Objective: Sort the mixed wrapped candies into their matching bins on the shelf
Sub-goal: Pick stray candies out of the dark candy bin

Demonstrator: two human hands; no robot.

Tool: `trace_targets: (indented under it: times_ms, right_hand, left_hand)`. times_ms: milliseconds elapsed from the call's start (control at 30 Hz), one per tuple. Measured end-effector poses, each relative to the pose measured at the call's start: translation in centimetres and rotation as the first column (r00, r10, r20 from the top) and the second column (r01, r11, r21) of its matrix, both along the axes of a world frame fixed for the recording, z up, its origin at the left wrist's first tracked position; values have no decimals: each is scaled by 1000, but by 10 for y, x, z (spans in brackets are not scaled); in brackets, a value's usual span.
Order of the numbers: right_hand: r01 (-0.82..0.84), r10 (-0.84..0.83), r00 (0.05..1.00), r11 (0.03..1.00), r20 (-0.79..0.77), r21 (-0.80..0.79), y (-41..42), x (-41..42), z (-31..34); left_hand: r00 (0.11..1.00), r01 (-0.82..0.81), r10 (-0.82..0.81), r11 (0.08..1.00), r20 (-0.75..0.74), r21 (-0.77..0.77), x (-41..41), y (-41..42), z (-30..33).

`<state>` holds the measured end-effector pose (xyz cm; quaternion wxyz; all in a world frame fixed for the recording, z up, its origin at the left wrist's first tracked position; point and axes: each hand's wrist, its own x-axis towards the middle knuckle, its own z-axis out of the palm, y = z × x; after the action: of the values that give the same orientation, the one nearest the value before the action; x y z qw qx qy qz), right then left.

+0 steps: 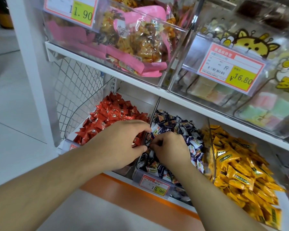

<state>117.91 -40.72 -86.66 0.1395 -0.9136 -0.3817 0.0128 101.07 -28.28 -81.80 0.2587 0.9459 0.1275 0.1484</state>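
Three clear bins stand side by side on the lower shelf. The left bin (70,130) holds red wrapped candies (110,112). Dark blue and white candies (178,129) fill the middle bin (137,174), and yellow candies (237,165) fill the right one. My left hand (120,144) lies over the divider between the red and blue bins, fingers curled down among the wrappers. My right hand (170,149) is in the blue bin, fingers curled and pinching at dark blue wrappers. What each hand holds is hidden by the fingers.
An upper shelf (107,70) overhangs the bins and carries clear boxes of pink-packed snacks (132,40) and pastel sweets (264,104). A price tag (154,185) hangs on the middle bin's front. A white post and wire mesh (77,84) close the left side.
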Motion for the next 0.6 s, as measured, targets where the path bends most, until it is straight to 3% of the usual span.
trace_targets:
  times_ms: [367,600]
  right_hand:
    - [-132,132,988,991,-80,5,-3,5,0]
    - [-88,88,995,996,-38,23,-3,7,0]
  left_hand:
    - [1000,-5,5,1000,-6,-16,-1,-2,1]
    - [1000,-5,5,1000,-4,-17,-2,-2,0]
